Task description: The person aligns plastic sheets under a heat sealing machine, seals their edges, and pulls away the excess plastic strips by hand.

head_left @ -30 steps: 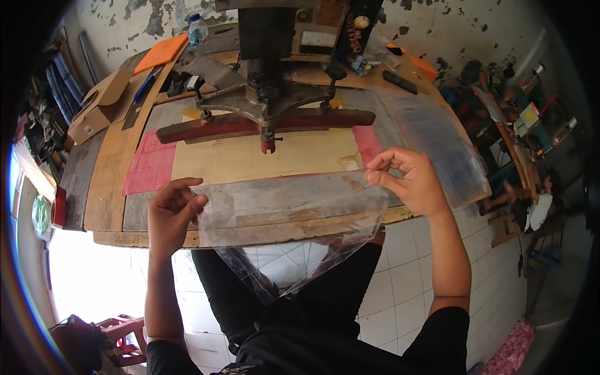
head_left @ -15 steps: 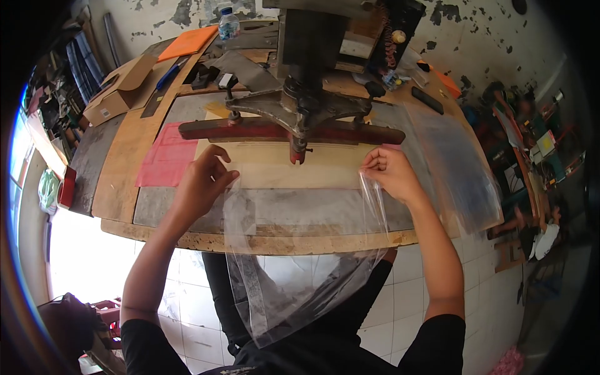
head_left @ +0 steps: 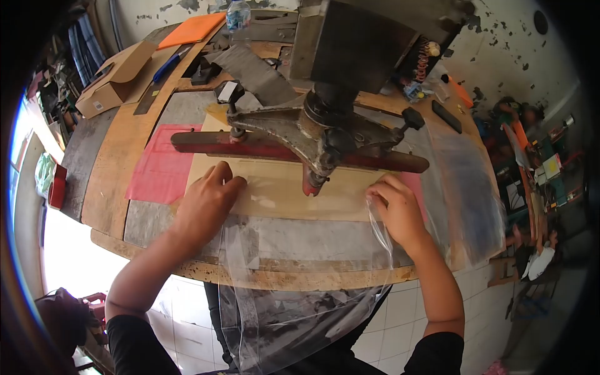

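A pale wall [head_left: 500, 56] with peeling patches closes off the far side of the room, a white tiled floor [head_left: 406, 312] shows on the near side, and strong light enters at the left. The broad wooden desk [head_left: 103, 187] is worn, with a rounded, chipped near edge and grey panels let into its middle. Over it stands a dark press [head_left: 362, 44], its long red bar [head_left: 275, 150] running left to right. The clear plastic sheet [head_left: 300, 312] lies across the desk's near part and hangs over the edge, creased and see-through. A stack of clear sheets [head_left: 469, 187] rests at the right; a yellow sheet [head_left: 281, 205] lies below the bar, with a pink sheet [head_left: 156, 162] at its left end. An open cardboard box [head_left: 115, 78] sits far left. The left hand [head_left: 209, 200] is closed on the plastic's left side, its fingertips partly hidden; the right hand [head_left: 397, 206] pinches the right side. A bottle [head_left: 238, 15] stands at the far edge.
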Demonstrator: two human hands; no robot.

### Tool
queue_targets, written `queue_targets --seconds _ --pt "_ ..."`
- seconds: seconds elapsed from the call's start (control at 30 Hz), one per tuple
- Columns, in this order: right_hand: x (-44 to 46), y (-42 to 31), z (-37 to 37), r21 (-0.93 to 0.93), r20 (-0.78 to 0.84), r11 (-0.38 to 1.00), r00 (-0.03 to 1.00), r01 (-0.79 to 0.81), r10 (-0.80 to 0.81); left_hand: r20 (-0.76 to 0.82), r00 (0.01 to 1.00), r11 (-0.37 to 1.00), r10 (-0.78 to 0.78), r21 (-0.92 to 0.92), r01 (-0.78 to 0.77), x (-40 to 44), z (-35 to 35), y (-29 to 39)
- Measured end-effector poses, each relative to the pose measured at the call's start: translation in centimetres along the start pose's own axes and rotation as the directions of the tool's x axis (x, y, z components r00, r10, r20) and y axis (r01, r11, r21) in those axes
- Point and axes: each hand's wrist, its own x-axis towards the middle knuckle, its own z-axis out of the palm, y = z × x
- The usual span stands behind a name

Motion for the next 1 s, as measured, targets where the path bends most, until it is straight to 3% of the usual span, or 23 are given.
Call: queue_targets --seconds 0.03,0.1,0.13,0.2,0.3,0.4,0.73,0.9,1.0 --pt "-0.1 0.1 0.1 0.003 0.01 1.0 1.0 0.0 0.0 0.006 1.0 1.0 -0.008 -0.004 0.008 -0.1 0.1 -0.1" --pt "-0.2 0.4 0.4 -0.071 0.01 0.988 0.99 0.139 -0.139 -0.184 0.956 0.961 0.228 0.203 -0.19 -0.2 0.3 -0.4" --pt "-0.3 0.4 0.2 -0.068 0.019 0.988 0.99 0.14 -0.139 -0.181 0.958 0.963 0.22 0.198 -0.184 -0.2 0.5 -0.6" --pt "-0.4 0.0 -0.3 -0.146 0.064 0.975 0.985 0.169 -0.161 -0.009 0.943 0.924 0.334 0.202 -0.325 -0.1 0.7 -1.2" --pt "-0.3 -0.8 -1.6 -0.103 0.143 0.989 0.985 0.108 -0.093 -0.01 0.969 0.968 0.245 0.05 -0.244 -0.2 0.3 -0.4" --pt "0.0 -1.4 -2.6 -0.097 0.215 0.99 0.973 0.106 -0.083 0.057 0.984 0.985 0.17 0.011 -0.171 -0.1 -1.2 0.6" --pt "-0.3 -3.1 -3.6 -0.102 0.376 0.995 0.926 0.018 0.022 0.044 0.964 0.961 0.264 0.079 -0.267 -0.2 -1.5 0.6" --pt "-0.4 -3.9 -4.6 -0.067 0.433 0.997 0.899 -0.034 0.06 0.122 0.964 0.972 0.235 -0.012 -0.235 0.0 -2.5 0.3" --pt "-0.9 -3.6 -4.7 -0.075 0.46 0.997 0.886 -0.024 0.056 0.157 0.956 0.966 0.249 0.032 -0.257 0.1 -2.3 -0.2"
